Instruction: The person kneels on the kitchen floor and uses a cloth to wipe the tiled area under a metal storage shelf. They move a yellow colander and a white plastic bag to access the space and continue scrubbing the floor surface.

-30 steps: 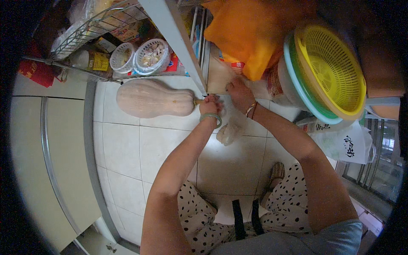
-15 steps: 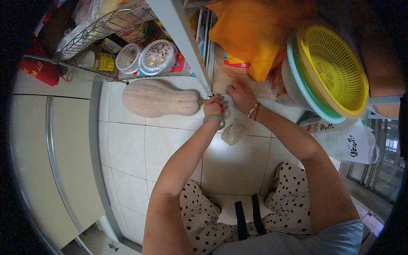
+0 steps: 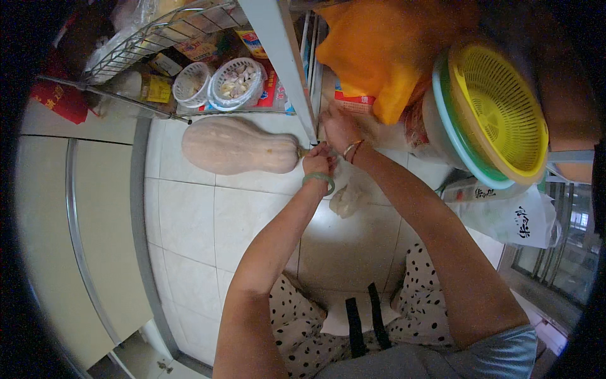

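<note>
My left hand (image 3: pixel 319 162), with a green bangle on its wrist, is closed at the foot of the white shelf post (image 3: pixel 297 88). Its fingers pinch the top of a thin clear plastic bag (image 3: pixel 351 197), which lies crumpled on the floor tiles below. Just above and to the right is my right hand (image 3: pixel 341 131), with bracelets on the wrist. Its fingers are curled beside the post; what they hold, if anything, is hidden. Left of both hands, a large pale squash (image 3: pixel 240 146) lies on its side, its stem end close to my left hand.
A wire rack (image 3: pixel 158 41) at the upper left bears a white basket of garlic (image 3: pixel 237 85) and a smaller white basket (image 3: pixel 191 85). Orange cloth (image 3: pixel 379 57) and stacked colanders (image 3: pixel 499 110) stand at the right, above a white bag (image 3: pixel 521 218). Beige cabinet doors (image 3: pixel 107 234) line the left.
My right hand has moved left and up, closer to the shelf post and my left hand. The left hand stays nearly in place. The plastic bag has shifted slightly.
</note>
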{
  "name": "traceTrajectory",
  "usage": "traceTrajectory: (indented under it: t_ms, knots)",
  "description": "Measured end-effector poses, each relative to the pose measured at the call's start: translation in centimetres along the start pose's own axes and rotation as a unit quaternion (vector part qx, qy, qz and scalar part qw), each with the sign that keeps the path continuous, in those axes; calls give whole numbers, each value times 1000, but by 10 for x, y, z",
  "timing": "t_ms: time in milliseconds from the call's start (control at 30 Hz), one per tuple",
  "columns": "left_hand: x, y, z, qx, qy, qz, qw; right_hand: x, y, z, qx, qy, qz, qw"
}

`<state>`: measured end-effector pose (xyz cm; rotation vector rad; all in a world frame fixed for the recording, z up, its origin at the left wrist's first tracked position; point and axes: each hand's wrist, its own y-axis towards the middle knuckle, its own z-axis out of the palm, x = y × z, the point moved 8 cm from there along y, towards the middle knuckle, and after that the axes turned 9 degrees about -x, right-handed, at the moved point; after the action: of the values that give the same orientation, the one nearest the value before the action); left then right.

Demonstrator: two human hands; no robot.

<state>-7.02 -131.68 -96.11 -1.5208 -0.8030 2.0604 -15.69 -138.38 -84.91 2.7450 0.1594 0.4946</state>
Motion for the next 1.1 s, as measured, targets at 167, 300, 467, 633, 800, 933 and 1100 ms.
traceTrajectory:
  t_ms: [167, 300, 467, 633, 800, 933, 1100]
  knots:
    - [9, 39, -29, 59, 134, 192, 970, 17, -26, 1, 18, 114, -6, 993]
    - [-12, 6, 5, 25, 447, 275, 851, -19, -34, 5, 20, 108, 67, 992]
    - [7, 5, -18, -4, -170, -12, 985, 13, -6, 7, -1, 2, 3, 1000]
    - [-4, -8, -8, -44, -165, -6, 985, -10, -6, 14, -9, 32, 89, 995]
    - [-18, -24, -10, -61, -166, -26, 984, 15, -34, -2, 48, 78, 47, 995]
    - [-15, -38, -27, -82, -77, 9, 994, 34, -71, -24, 131, 189, -38, 972]
    - [-1, -30, -19, -47, -40, 32, 998, -9, -96, -51, 177, 280, 14, 943]
